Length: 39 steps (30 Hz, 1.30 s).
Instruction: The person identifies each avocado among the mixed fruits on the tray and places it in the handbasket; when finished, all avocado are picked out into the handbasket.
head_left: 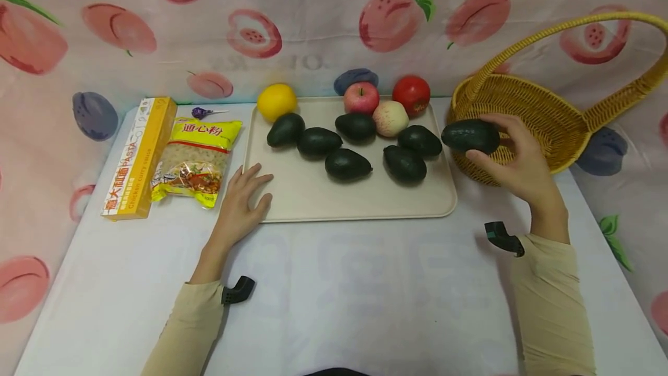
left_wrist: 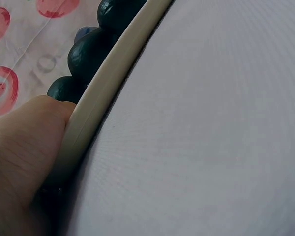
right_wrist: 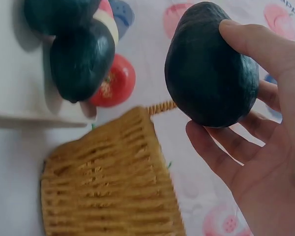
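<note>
My right hand (head_left: 522,161) grips a dark green avocado (head_left: 471,136) between thumb and fingers, held up at the near-left rim of the wicker basket (head_left: 561,110). In the right wrist view the avocado (right_wrist: 211,69) hangs above the basket's woven side (right_wrist: 113,182). My left hand (head_left: 241,205) rests on the left edge of the beige tray (head_left: 313,205), fingers spread. Its thumb lies against the tray rim (left_wrist: 96,105) in the left wrist view. Several more avocados (head_left: 348,165) lie on the tray, with a lemon (head_left: 277,102), an apple (head_left: 361,98), a peach (head_left: 390,119) and a tomato (head_left: 411,96) along its back.
Left of the tray lie a yellow bag of pasta (head_left: 195,158), a long pasta box (head_left: 140,158) and a purple-wrapped lollipop (head_left: 200,112). The basket's tall handle (head_left: 553,31) arches over its opening. A fruit-print cloth (head_left: 308,22) hangs behind the white table (head_left: 355,295).
</note>
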Motion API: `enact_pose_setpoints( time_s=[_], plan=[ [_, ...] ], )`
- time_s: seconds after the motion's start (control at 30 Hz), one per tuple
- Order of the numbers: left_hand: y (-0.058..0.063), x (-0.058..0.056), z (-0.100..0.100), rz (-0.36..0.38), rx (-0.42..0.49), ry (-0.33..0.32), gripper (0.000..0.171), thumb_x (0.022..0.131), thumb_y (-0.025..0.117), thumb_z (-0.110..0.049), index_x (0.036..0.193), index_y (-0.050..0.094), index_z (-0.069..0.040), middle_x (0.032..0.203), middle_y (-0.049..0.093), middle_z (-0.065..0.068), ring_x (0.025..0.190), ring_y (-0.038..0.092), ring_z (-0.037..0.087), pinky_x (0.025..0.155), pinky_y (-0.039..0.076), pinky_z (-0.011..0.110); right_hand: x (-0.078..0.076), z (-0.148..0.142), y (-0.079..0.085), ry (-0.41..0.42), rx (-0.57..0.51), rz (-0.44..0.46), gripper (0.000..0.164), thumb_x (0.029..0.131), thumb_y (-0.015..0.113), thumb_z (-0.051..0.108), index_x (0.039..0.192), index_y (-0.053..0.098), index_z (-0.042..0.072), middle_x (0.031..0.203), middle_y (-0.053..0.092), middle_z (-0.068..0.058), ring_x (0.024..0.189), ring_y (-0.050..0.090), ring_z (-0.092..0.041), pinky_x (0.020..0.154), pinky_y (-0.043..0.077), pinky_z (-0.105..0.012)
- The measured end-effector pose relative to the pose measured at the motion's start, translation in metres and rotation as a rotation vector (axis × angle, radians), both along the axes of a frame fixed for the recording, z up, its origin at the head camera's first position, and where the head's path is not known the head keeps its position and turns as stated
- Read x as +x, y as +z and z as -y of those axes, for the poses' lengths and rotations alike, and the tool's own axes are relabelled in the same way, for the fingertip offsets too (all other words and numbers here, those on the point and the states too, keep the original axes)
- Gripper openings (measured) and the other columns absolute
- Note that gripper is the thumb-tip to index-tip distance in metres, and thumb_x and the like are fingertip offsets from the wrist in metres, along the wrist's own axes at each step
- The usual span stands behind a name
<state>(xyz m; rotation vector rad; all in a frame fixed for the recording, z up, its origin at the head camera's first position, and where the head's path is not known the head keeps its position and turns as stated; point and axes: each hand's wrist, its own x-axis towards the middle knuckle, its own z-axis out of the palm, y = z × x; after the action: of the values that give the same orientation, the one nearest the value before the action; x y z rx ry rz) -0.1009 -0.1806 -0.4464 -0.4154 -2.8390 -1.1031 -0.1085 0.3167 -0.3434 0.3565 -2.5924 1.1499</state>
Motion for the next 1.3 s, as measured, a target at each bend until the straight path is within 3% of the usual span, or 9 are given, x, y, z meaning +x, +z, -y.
enact_pose_setpoints(
  time_s=[0.2, 0.53, 0.77, 0.97, 1.1, 1.2, 1.3],
  plan=[
    [-0.002, 0.0, 0.001, 0.007, 0.004, -0.004, 0.039, 0.089, 0.06, -0.02, 0.127, 0.059, -0.016, 0.149, 0.038, 0.012, 0.143, 0.018, 0.039, 0.113, 0.017, 0.063, 0.002, -0.014, -0.003, -0.051, -0.02, 0.036, 0.07, 0.073, 0.078, 0.004, 0.135, 0.05, 0.021, 0.127, 0.052, 0.001, 0.114, 0.044, 0.001, 0.088, 0.037, -0.008],
    [-0.002, -0.001, 0.001, 0.005, 0.004, -0.003, 0.039, 0.088, 0.061, -0.021, 0.127, 0.059, -0.017, 0.15, 0.038, 0.011, 0.144, 0.017, 0.039, 0.113, 0.017, 0.064, 0.001, -0.039, -0.012, -0.12, -0.051, 0.07, 0.067, 0.076, 0.075, 0.003, 0.136, 0.049, 0.018, 0.124, 0.05, 0.013, 0.111, 0.045, -0.001, 0.086, 0.038, -0.005],
    [-0.003, -0.001, 0.002, 0.005, 0.01, -0.003, 0.039, 0.089, 0.061, -0.02, 0.127, 0.059, -0.017, 0.15, 0.038, 0.011, 0.143, 0.018, 0.039, 0.112, 0.018, 0.064, 0.002, -0.046, -0.012, -0.177, -0.002, 0.138, 0.067, 0.079, 0.074, 0.013, 0.138, 0.046, 0.024, 0.128, 0.049, 0.007, 0.111, 0.043, 0.004, 0.088, 0.036, -0.006],
    [-0.004, -0.001, 0.002, 0.008, 0.002, 0.005, 0.039, 0.088, 0.061, -0.021, 0.127, 0.059, -0.017, 0.15, 0.039, 0.01, 0.144, 0.018, 0.038, 0.113, 0.017, 0.063, 0.003, -0.048, -0.011, -0.231, 0.078, 0.278, 0.065, 0.083, 0.071, 0.029, 0.141, 0.041, 0.031, 0.14, 0.042, -0.007, 0.122, 0.04, -0.016, 0.097, 0.037, -0.015],
    [-0.005, -0.001, 0.002, 0.008, -0.002, 0.009, 0.039, 0.088, 0.061, -0.021, 0.127, 0.059, -0.018, 0.149, 0.039, 0.01, 0.144, 0.017, 0.037, 0.113, 0.017, 0.063, 0.003, -0.05, -0.011, -0.244, 0.102, 0.304, 0.064, 0.084, 0.069, 0.033, 0.141, 0.041, 0.031, 0.142, 0.041, -0.009, 0.124, 0.039, -0.025, 0.096, 0.037, -0.015],
    [-0.005, -0.001, 0.002, 0.008, -0.002, 0.01, 0.039, 0.088, 0.061, -0.021, 0.127, 0.059, -0.018, 0.149, 0.039, 0.009, 0.144, 0.017, 0.037, 0.113, 0.017, 0.063, 0.001, -0.051, -0.012, -0.255, 0.111, 0.32, 0.064, 0.085, 0.068, 0.035, 0.142, 0.04, 0.031, 0.142, 0.041, -0.01, 0.123, 0.04, -0.028, 0.102, 0.041, -0.026],
    [-0.005, -0.001, 0.001, 0.01, -0.003, 0.012, 0.039, 0.088, 0.062, -0.021, 0.127, 0.059, -0.018, 0.15, 0.039, 0.009, 0.144, 0.017, 0.037, 0.113, 0.017, 0.063, -0.001, -0.052, -0.012, -0.26, 0.121, 0.366, 0.067, 0.085, 0.067, 0.039, 0.144, 0.037, 0.03, 0.145, 0.039, -0.013, 0.123, 0.041, -0.035, 0.104, 0.04, -0.051]
  ],
)
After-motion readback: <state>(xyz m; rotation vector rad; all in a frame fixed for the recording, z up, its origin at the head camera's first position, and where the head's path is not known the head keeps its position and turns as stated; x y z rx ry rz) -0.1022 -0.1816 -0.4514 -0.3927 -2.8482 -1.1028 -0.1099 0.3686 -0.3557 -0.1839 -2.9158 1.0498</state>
